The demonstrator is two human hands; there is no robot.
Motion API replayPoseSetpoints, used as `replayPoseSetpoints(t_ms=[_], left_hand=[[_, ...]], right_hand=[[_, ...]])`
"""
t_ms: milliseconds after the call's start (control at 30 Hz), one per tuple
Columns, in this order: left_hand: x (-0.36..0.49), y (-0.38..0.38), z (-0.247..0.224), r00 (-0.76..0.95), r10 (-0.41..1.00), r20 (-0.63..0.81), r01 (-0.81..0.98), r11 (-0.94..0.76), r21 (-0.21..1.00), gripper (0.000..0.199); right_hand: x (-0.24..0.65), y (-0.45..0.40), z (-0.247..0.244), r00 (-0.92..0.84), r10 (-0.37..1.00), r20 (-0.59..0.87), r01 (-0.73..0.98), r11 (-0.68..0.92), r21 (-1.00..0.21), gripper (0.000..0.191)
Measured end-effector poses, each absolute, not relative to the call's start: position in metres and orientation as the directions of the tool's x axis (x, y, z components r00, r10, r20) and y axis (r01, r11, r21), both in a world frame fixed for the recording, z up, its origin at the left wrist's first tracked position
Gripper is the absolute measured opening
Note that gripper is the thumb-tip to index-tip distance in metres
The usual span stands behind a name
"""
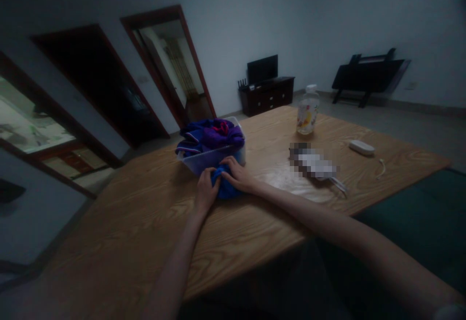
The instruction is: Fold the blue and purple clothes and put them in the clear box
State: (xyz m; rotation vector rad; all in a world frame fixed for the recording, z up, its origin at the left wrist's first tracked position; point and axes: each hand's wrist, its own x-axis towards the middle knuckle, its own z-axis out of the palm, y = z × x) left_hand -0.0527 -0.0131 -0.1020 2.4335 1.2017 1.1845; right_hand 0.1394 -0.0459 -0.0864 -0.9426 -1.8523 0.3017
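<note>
A bright blue cloth (227, 189) lies bunched on the wooden table, just in front of a clear plastic bin (204, 161). My left hand (208, 189) grips the cloth's left side with curled fingers. From the right, my right hand (238, 175) holds its top, fingers bent over the fabric. Folded dark blue and purple clothes (218, 138), with a bit of red among them, fill the bin above its rim. Part of the blue cloth is hidden under my hands.
On the wooden table (145, 213), a clear bottle (307, 111) stands at the back right. Nearer are a blurred-out flat item (315, 163) with a cord, a white oblong case (361, 147) and a small pale loop (381, 168). A green seat is beyond the right edge.
</note>
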Motion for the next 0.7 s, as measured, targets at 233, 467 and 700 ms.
replayPoseSetpoints(t_ms=[233, 467, 700], left_hand=[[-0.057, -0.005, -0.102, 0.264, 0.821, 0.506, 0.554, -0.558, 0.618, 0.034], [-0.056, -0.009, -0.103, 0.296, 0.801, 0.520, 0.569, -0.585, 0.577, 0.033], [-0.049, -0.024, -0.094, 0.488, 0.626, 0.608, 0.514, -0.769, 0.379, 0.058]], right_hand=[[0.139, -0.046, -0.088, -0.388, 0.606, 0.694, 0.511, 0.769, -0.385, 0.044], [0.142, -0.035, -0.092, -0.244, 0.720, 0.650, 0.511, 0.665, -0.544, 0.028], [0.147, -0.033, -0.086, -0.072, 0.857, 0.511, 0.357, 0.500, -0.789, 0.019]])
